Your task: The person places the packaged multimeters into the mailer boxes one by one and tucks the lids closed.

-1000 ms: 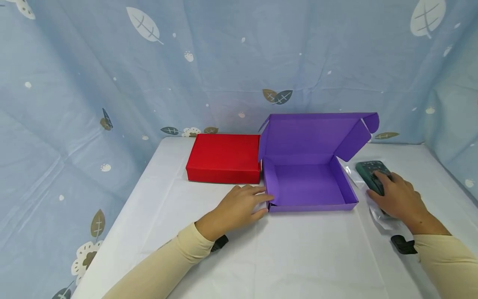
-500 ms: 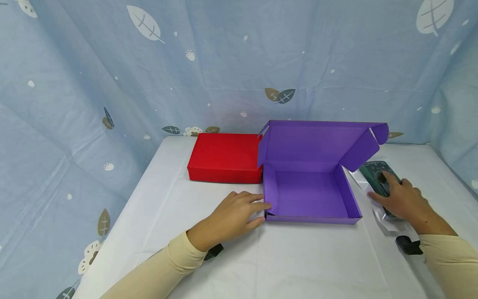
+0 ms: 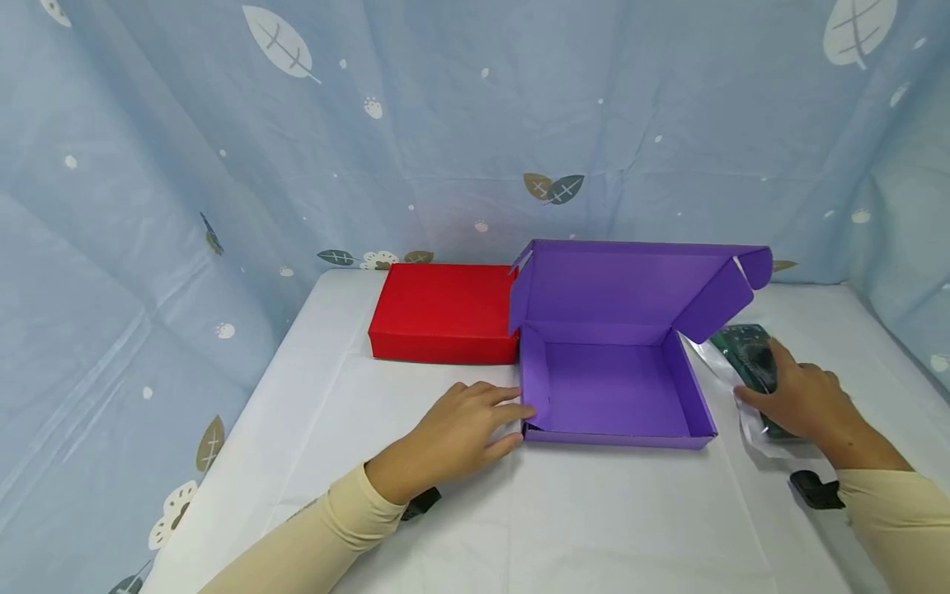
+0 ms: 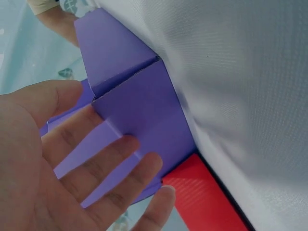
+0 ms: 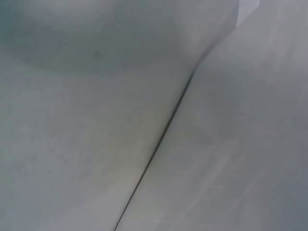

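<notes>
An open purple cardboard box [image 3: 616, 436] stands in the middle of the white table, its lid [image 3: 609, 285] tilted up at the back and nothing inside. My left hand [image 3: 496, 421] lies flat on the table with straight fingers touching the box's front left corner; in the left wrist view the left hand [image 4: 96, 163] has its fingers spread against the purple box [image 4: 139, 110]. To the right of the box, my right hand [image 3: 794, 396] grips a dark green device [image 3: 745, 346] in a clear plastic bag on the table. The right wrist view is only grey blur.
A shut red box [image 3: 445, 309] sits against the purple box's left side, also seen as the red box [image 4: 211, 197]. The white table [image 3: 594, 520] is enclosed on three sides by a blue leaf-print curtain [image 3: 445, 124]. Black wrist mounts [image 3: 816, 489] sit behind each hand.
My view has shifted a little. The right hand has closed further over the green device. The left hand stays at the purple box's corner.
</notes>
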The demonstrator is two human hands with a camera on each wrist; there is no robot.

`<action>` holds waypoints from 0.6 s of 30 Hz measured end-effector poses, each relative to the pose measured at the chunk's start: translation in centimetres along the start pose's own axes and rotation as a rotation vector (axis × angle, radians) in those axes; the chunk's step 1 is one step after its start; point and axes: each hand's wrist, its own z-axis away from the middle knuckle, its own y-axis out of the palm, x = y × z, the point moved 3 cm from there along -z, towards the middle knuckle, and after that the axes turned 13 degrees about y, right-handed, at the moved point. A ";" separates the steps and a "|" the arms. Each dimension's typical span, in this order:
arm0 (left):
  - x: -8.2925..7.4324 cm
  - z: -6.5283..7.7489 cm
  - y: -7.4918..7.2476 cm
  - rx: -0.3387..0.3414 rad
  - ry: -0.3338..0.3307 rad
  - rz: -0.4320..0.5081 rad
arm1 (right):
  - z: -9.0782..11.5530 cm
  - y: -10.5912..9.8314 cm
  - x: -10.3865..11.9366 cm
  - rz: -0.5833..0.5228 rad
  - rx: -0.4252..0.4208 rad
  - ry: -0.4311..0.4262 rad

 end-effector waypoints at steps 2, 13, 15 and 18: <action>0.0 0.0 0.0 -0.007 0.002 0.000 | 0.2 0.0 -0.2 0.001 0.012 0.009; -0.1 0.0 -0.1 -0.033 0.015 -0.008 | 1.7 0.3 -1.0 -0.080 -0.002 -0.010; -0.2 0.0 -0.2 -0.034 0.014 -0.009 | 2.1 0.3 -1.1 -0.081 -0.007 -0.024; -0.2 0.1 -0.2 -0.029 0.006 -0.007 | 2.7 0.2 -1.1 -0.083 -0.016 -0.068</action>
